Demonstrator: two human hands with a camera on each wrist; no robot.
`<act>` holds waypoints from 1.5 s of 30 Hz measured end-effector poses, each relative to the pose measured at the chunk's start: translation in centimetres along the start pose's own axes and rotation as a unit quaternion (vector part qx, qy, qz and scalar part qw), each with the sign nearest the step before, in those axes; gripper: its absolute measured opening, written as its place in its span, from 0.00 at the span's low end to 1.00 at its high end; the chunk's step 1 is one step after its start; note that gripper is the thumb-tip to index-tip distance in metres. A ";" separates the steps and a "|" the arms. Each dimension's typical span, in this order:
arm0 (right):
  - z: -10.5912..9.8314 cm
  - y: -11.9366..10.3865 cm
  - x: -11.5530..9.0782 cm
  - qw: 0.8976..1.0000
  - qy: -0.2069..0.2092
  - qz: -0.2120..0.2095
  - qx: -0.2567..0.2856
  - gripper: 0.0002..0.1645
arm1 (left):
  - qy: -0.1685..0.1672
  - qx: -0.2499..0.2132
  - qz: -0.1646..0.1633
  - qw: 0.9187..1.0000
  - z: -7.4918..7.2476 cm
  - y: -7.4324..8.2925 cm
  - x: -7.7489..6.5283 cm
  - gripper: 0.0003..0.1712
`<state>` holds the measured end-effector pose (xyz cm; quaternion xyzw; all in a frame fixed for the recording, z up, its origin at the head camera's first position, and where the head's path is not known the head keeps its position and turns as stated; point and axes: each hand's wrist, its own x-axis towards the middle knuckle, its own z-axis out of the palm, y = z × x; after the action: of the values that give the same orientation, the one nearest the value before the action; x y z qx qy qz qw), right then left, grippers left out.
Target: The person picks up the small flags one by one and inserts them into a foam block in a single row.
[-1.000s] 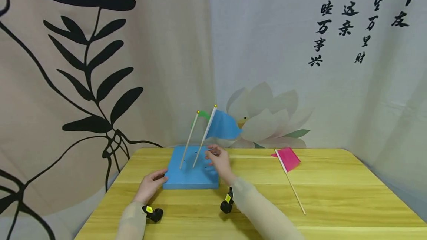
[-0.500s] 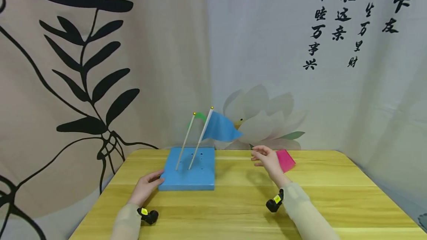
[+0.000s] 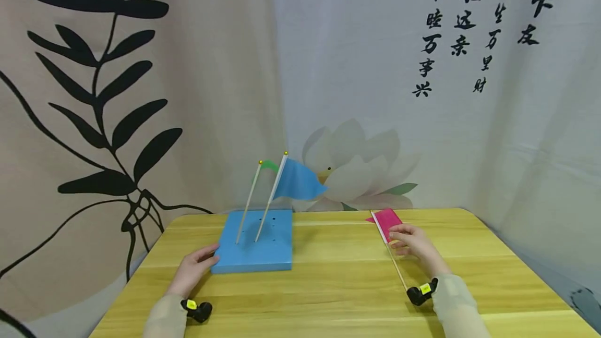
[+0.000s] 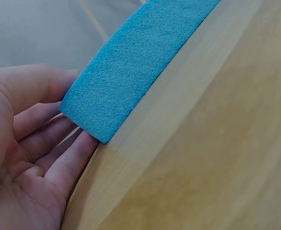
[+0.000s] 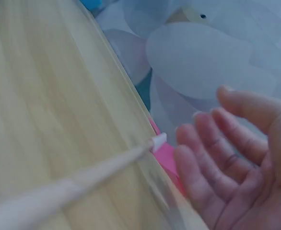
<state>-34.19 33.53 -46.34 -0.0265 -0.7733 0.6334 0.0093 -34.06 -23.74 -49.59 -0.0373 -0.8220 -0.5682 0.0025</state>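
Note:
A blue foam block [image 3: 274,255] with small holes in its top lies on the left part of the table. My left hand [image 3: 189,270] touches its left side, the fingers [image 4: 76,160] fairly straight along the edge. Two flags stand tilted in the block: a blue flag [image 3: 298,180] and a green flag [image 3: 269,165], mostly hidden. On the right lies a pink flag [image 3: 387,219] with a thin stick. Over it hovers my right hand [image 3: 415,244], its fingers [image 5: 217,148] loosely bent with nothing gripped. Contact between this hand and the flag cannot be told.
The wooden table [image 3: 328,296] ends at a back edge close behind the block and the pink flag. Behind it hangs a curtain [image 3: 225,93] printed with leaves, a lotus and characters. Each wrist carries a small black camera [image 3: 199,311].
My right hand has moved right, from beside the blue flag's stick to the pink flag. My left hand stays at the block's side. The view has turned slightly right.

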 end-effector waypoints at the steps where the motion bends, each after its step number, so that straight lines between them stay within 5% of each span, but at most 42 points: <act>1: -0.3 0.2 -0.1 1.000 0.004 0.009 0.003 0.26 | 0.000 0.001 0.002 1.000 0.0 0.0 0.0 0.32; 7: -1.2 0.9 -0.7 0.999 -0.008 0.044 -0.003 0.23 | -0.001 0.006 0.002 1.000 0.2 0.2 -0.1 0.32; 14: -0.4 1.1 -1.4 0.995 0.012 0.050 -0.086 0.17 | 0.000 0.013 -0.004 1.000 0.2 0.1 0.1 0.32; 24: 0.7 1.0 -1.4 0.977 0.057 0.052 -0.200 0.14 | -0.008 0.007 -0.013 1.000 0.4 -0.1 0.2 0.32; 42: 0.9 1.0 -1.1 0.961 0.070 0.010 -0.267 0.22 | -0.009 0.006 -0.020 1.000 0.2 -0.1 0.4 0.33; 45: 0.8 0.9 -1.4 0.967 0.065 0.010 -0.245 0.17 | -0.008 0.007 -0.018 1.000 0.2 -0.1 0.4 0.33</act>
<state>-32.81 32.81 -47.36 -0.0767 -0.9021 0.4220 0.0462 -34.44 -23.56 -49.70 -0.0268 -0.8267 -0.5618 -0.0143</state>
